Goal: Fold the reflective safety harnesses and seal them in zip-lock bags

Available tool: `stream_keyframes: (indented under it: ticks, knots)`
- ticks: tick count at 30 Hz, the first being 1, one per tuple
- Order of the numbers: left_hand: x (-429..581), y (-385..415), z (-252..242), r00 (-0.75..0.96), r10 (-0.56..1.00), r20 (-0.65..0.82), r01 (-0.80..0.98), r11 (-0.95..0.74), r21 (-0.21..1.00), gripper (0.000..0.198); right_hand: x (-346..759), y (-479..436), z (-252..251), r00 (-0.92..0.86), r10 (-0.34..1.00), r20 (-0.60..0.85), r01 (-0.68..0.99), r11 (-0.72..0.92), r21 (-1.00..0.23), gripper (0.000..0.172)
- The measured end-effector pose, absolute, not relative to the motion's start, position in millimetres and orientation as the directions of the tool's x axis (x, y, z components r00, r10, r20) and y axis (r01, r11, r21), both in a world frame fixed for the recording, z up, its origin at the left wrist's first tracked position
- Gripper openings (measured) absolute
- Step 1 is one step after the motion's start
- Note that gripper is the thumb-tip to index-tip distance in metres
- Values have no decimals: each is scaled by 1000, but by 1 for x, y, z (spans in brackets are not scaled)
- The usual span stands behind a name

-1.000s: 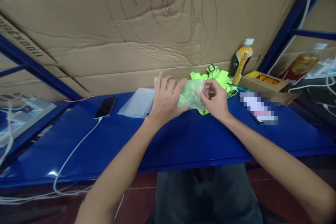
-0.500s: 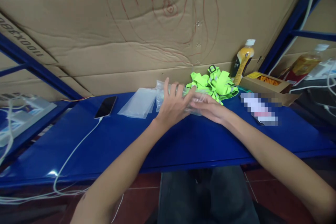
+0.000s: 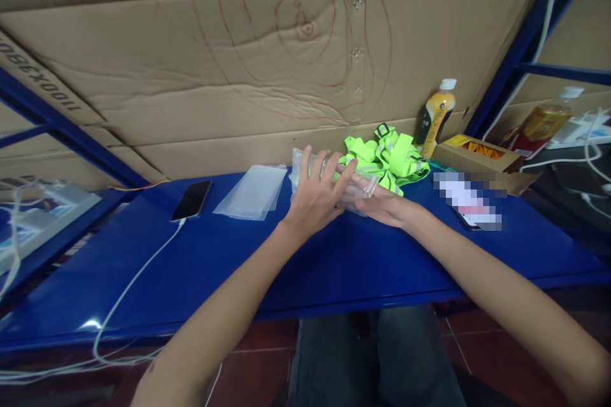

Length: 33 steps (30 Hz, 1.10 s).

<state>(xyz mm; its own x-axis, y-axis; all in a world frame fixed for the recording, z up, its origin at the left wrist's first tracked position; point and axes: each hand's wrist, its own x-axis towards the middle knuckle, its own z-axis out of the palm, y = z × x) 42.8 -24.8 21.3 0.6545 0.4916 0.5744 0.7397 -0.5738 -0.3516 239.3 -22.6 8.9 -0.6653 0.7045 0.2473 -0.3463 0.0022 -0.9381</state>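
My left hand (image 3: 317,194) lies with its fingers stretched and spread over a clear plastic bag (image 3: 363,186) at the back of the blue table (image 3: 248,254). My right hand (image 3: 387,210) rests flat on the table just right of it. Its fingers reach under the bag and the left hand, so their tips are hidden. Right behind the bag, against the cardboard wall, sits a heap of neon green straps (image 3: 389,156) with grey reflective bands and a black buckle.
A stack of flat clear bags (image 3: 251,191) lies left of my hands, then a dark phone (image 3: 191,200) on a white cable (image 3: 133,286). To the right stand an orange drink bottle (image 3: 435,117), an open cardboard box (image 3: 477,154) and a blurred-out item (image 3: 470,200). A cardboard wall closes the back.
A second ago both hands pinched the bag up with green material showing in it. They have since sunk to the table and flattened, and the green heap behind looks fuller.
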Motion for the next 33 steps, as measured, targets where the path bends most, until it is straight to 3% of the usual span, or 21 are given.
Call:
stream_keyframes:
  ticks: [3,6,8,10,12,14,17,19,22,25,29,33]
  knots:
    - [38,-21,22,630,501,593,762,-548,-347,87,238,-25,19,-573,773,274,-357,66,-932,57]
    - [29,-16,29,505,578,641,848,-469,-246,80,250,-19,32,-378,863,335,-282,238,-929,47]
    - [21,-13,35,399,648,649,904,-396,-160,85,265,-12,37,-212,883,418,-106,404,-908,41]
    - [14,-10,40,297,712,637,943,-324,-77,96,278,-4,38,-162,857,490,207,515,-832,32]
    - [9,-9,44,219,753,620,963,-268,-15,106,285,-1,35,-263,841,473,548,534,-644,22]
    - [5,-7,46,165,773,612,974,-226,23,112,280,-3,31,-366,847,387,802,498,-331,23]
    - [-3,-3,45,76,816,573,991,-127,49,119,260,-7,25,-368,872,323,930,349,116,37]
    - [-11,1,42,9,856,516,997,-44,56,125,247,-8,22,-329,894,305,937,268,224,46]
    - [-21,8,35,-26,889,458,999,8,41,131,241,0,24,-307,923,231,945,267,188,50]
    - [-23,10,31,6,855,519,998,-34,45,118,252,14,40,-266,938,220,964,261,52,44]
    - [-13,8,42,114,758,642,978,-200,62,92,280,36,82,-92,923,373,880,251,-403,51]
    - [9,14,71,268,692,671,857,-489,162,73,295,53,127,8,914,406,512,345,-787,44]
